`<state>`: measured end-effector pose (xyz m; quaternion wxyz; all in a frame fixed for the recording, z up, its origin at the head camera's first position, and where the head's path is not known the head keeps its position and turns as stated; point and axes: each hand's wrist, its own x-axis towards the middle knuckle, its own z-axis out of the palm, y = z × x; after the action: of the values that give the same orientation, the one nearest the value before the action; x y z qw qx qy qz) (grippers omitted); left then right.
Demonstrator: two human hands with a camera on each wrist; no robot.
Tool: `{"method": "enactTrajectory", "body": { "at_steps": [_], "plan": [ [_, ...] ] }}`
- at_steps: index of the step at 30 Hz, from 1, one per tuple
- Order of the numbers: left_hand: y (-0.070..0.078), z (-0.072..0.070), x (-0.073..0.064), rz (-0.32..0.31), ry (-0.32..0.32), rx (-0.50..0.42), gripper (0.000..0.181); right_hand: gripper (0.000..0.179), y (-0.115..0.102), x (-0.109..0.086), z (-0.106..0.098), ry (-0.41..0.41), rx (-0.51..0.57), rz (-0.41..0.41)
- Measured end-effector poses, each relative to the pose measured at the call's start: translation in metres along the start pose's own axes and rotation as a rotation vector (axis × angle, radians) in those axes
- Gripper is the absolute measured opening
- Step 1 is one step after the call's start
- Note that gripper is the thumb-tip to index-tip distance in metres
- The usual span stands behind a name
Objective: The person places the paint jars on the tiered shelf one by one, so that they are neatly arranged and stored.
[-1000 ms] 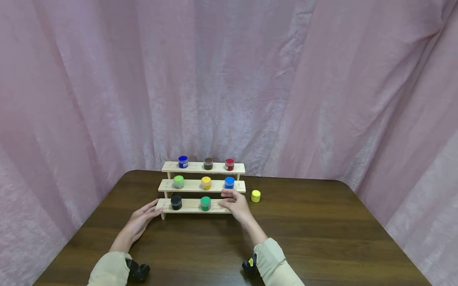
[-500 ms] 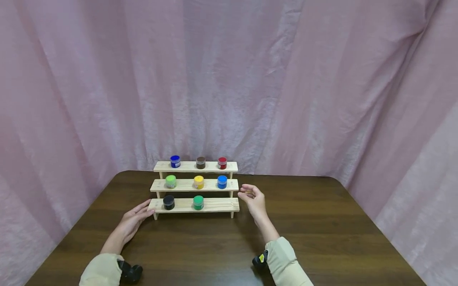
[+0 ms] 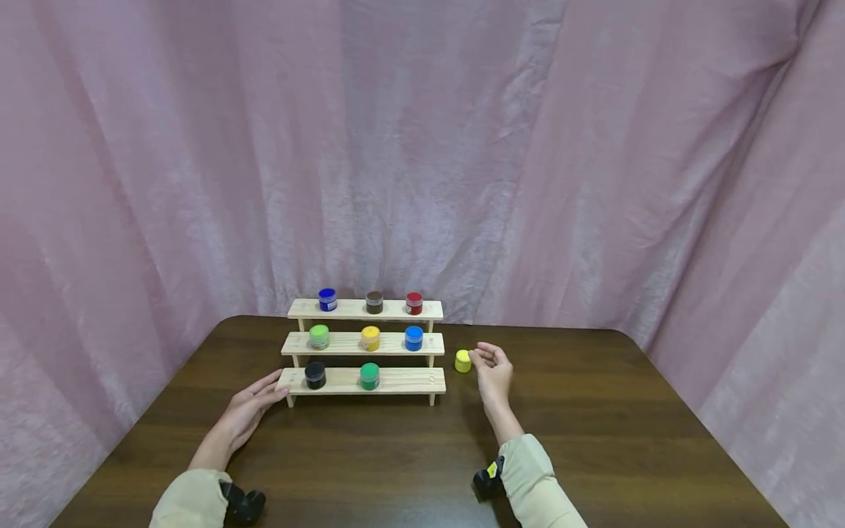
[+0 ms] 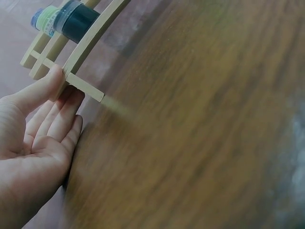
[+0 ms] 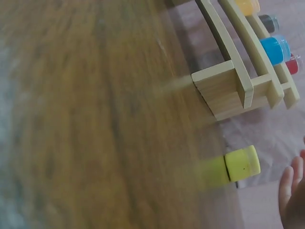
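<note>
A three-tier wooden stand (image 3: 411, 378) holds several small paint jars. My left hand (image 3: 246, 412) grips the left end of its lowest shelf; in the left wrist view the thumb is at the shelf's end and the fingers lie below. Black (image 3: 315, 376) and green (image 3: 370, 377) jars stand on that shelf, whose right part is bare. To the right of the stand, a yellow paint jar (image 3: 463, 361) sits upright on the table. My right hand (image 3: 495, 374) is just to its right with loosely bent fingers; a gap shows between the hand (image 5: 295, 198) and jar (image 5: 243, 164) in the right wrist view.
The middle shelf carries light green (image 3: 320, 336), orange-yellow (image 3: 370, 339) and blue (image 3: 414, 338) jars. Dark blue (image 3: 327, 299), brown (image 3: 374, 302) and red (image 3: 414, 303) jars are on top. A pink curtain (image 3: 422, 147) hangs behind the brown table (image 3: 594, 425).
My right hand has moved rightward from the lowest shelf's right end, passing in front of the yellow jar, to that jar's right side. The left hand stays at the stand.
</note>
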<state>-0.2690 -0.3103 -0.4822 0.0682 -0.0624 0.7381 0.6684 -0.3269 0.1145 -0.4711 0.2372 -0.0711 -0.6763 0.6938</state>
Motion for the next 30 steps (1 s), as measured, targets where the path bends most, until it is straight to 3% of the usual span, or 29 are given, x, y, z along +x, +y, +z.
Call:
{"method": "enactTrajectory", "body": {
  "at_steps": [4, 13, 23, 30],
  "plan": [
    [0.000, 0.000, 0.000, -0.008, 0.004, 0.006, 0.078, 0.021, 0.005, 0.002, -0.002, 0.044, -0.023, -0.016],
    [-0.001, -0.001, 0.001, 0.015, 0.010, -0.042, 0.079, 0.036, 0.015, 0.005, 0.000, -0.038, -0.085, 0.019],
    [0.000, 0.000, -0.001, 0.018, 0.010, -0.035, 0.076, 0.057, 0.027, 0.009, 0.008, -0.204, -0.288, 0.018],
    [0.000, 0.002, -0.002, 0.020, 0.014, -0.026, 0.075, 0.050, 0.031, 0.013, 0.012, -0.174, -0.310, 0.009]
  ]
}}
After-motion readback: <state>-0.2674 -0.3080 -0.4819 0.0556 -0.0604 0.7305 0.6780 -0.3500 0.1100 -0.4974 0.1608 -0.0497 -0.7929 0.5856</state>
